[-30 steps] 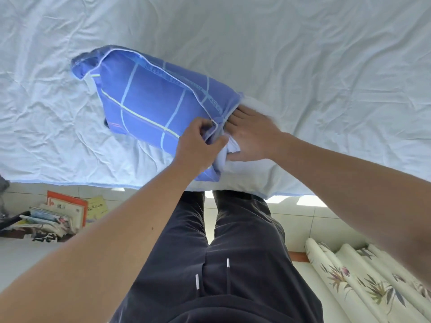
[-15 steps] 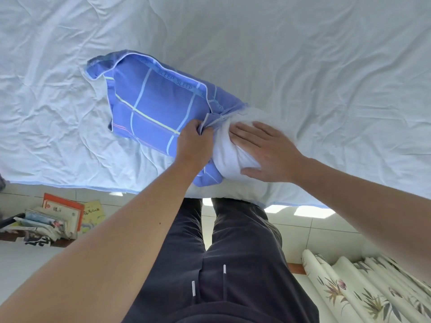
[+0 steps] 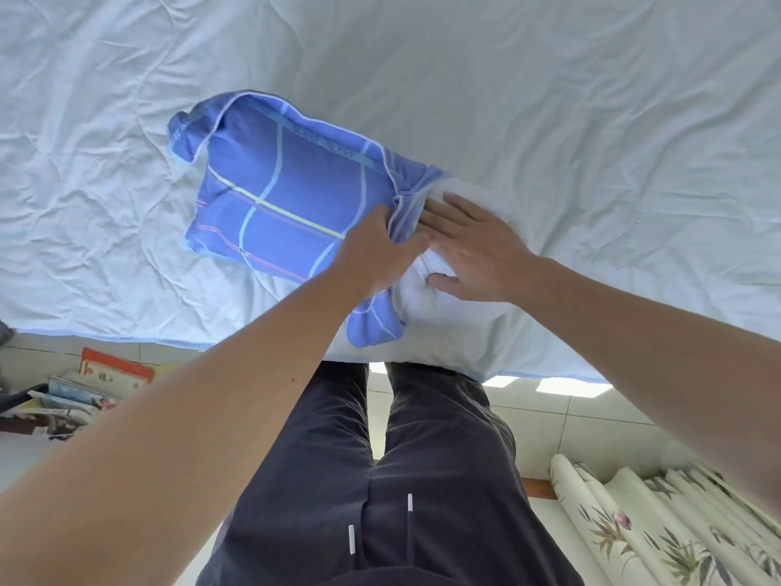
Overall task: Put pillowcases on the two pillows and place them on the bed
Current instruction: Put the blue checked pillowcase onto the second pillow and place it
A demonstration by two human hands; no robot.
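Note:
A blue checked pillowcase (image 3: 296, 192) lies on the white bed (image 3: 549, 99), pulled partway over a white pillow (image 3: 422, 293) whose near end sticks out. My left hand (image 3: 376, 255) grips the bunched open edge of the pillowcase. My right hand (image 3: 477, 243) lies flat with straight fingers on the bare white end of the pillow, fingertips at the pillowcase opening. A loose flap of the pillowcase (image 3: 372, 327) hangs near the bed's front edge. Only this one pillow is in view.
The bed's front edge (image 3: 126, 338) runs across the middle of the view. On the tiled floor at the left sits a stack of books (image 3: 84, 391). Floral curtain fabric (image 3: 659, 530) lies at the lower right. My dark trousers (image 3: 380, 480) are against the bed.
My right hand came out of the pillowcase opening and now lies flat on the exposed pillow. The left hand kept its grip on the pillowcase edge.

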